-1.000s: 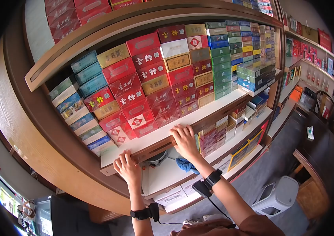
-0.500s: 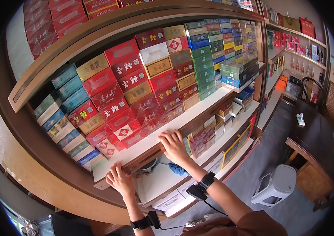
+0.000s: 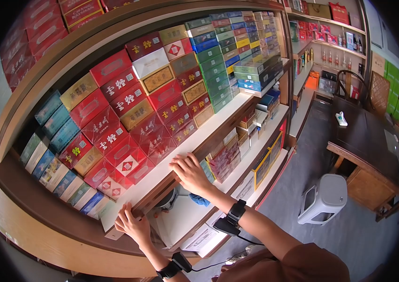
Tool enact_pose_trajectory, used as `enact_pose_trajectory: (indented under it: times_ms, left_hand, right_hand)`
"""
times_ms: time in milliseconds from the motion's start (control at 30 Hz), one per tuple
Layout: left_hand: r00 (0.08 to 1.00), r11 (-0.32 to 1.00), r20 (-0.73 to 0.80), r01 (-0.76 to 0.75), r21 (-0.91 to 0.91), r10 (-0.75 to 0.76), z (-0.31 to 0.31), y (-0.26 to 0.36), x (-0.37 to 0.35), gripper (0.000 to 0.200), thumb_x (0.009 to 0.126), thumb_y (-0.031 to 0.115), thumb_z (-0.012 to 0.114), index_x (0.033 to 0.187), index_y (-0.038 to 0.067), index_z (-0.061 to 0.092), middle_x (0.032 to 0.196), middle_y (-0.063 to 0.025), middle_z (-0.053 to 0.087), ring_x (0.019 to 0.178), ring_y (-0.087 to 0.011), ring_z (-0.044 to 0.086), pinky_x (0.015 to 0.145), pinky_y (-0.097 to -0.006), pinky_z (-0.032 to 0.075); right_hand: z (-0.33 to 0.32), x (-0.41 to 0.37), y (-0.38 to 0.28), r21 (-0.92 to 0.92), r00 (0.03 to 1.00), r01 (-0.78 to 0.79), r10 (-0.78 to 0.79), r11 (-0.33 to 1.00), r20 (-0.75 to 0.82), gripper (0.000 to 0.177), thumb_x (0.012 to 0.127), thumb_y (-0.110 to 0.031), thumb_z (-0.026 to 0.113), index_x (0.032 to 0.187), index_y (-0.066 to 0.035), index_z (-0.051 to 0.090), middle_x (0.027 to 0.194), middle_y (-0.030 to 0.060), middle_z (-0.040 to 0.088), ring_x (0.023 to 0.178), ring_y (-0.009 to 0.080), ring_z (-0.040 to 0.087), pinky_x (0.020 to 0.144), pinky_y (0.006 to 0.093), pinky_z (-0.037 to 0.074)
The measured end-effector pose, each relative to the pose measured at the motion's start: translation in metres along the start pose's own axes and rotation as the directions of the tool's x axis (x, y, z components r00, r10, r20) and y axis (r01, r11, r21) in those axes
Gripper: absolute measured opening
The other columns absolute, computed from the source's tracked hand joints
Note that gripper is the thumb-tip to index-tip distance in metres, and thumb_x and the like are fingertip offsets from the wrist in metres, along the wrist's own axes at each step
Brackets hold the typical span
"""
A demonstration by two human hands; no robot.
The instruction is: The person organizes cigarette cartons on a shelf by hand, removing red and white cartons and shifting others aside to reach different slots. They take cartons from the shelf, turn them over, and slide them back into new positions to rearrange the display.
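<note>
My left hand [image 3: 133, 225] and my right hand [image 3: 191, 174] are on the front edge of a white-topped shelf board [image 3: 163, 165]. The fingers of both hands curl over its brown front face. Behind them, stacked rows of cigarette cartons [image 3: 115, 136] in red, gold, teal and green fill the shelf, apart from my fingers. Each wrist wears a black strap with a small device. Below the board, a dark round object [image 3: 167, 199] and a blue cloth [image 3: 199, 199] lie on a lower shelf, partly hidden by my right arm.
More cartons [image 3: 44, 28] are piled above a curved wooden ledge [image 3: 105, 35]. Lower shelves at right hold boxes [image 3: 220, 162] and a yellow-edged frame [image 3: 268, 160]. On the floor stands a grey-white plastic stool [image 3: 324, 199], near a dark wooden table [image 3: 364, 141] and a chair [image 3: 350, 84].
My view has turned a little, so the shelf and its cartons appear farther left. Both hands keep their places on the board's edge. The cartons look unmoved.
</note>
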State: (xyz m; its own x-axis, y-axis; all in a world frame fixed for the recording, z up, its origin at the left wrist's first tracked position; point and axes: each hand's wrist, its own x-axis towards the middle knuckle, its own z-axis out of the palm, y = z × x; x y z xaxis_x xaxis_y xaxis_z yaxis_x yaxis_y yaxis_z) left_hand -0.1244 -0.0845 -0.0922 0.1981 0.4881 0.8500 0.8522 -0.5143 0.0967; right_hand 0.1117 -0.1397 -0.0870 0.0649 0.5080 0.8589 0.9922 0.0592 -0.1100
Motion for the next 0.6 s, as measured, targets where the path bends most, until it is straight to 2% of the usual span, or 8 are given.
enact_pose_trajectory:
  times_ms: [167, 600]
  left_hand:
    - [1.0, 1.0, 0.014, 0.017, -0.002, -0.017, -0.0008, -0.0008, -0.0001, 0.051, 0.059, 0.006, 0.065, 0.109, 0.013, 0.056, 0.11, -0.0029, 0.055, 0.106, -0.0254, 0.049, 0.095, -0.0452, 0.027]
    - [1.0, 1.0, 0.019, 0.022, 0.009, -0.023, 0.0031, -0.0045, -0.0016, 0.053, 0.06, 0.006, 0.065, 0.111, 0.013, 0.056, 0.112, -0.0037, 0.055, 0.104, -0.0268, 0.049, 0.095, -0.0447, 0.028]
  right_hand:
    - [0.0027, -0.0015, 0.0003, -0.028, 1.0, -0.006, 0.006, 1.0, -0.01, 0.031, 0.078, -0.011, 0.058, 0.107, -0.007, 0.05, 0.106, 0.0059, 0.052, 0.11, 0.0213, 0.046, 0.101, 0.0424, 0.029]
    - [0.0053, -0.0002, -0.0006, 0.0, 1.0, 0.003, -0.003, 1.0, -0.028, 0.033, 0.075, -0.008, 0.06, 0.106, -0.006, 0.049, 0.107, 0.0076, 0.051, 0.112, 0.023, 0.046, 0.102, 0.0441, 0.028]
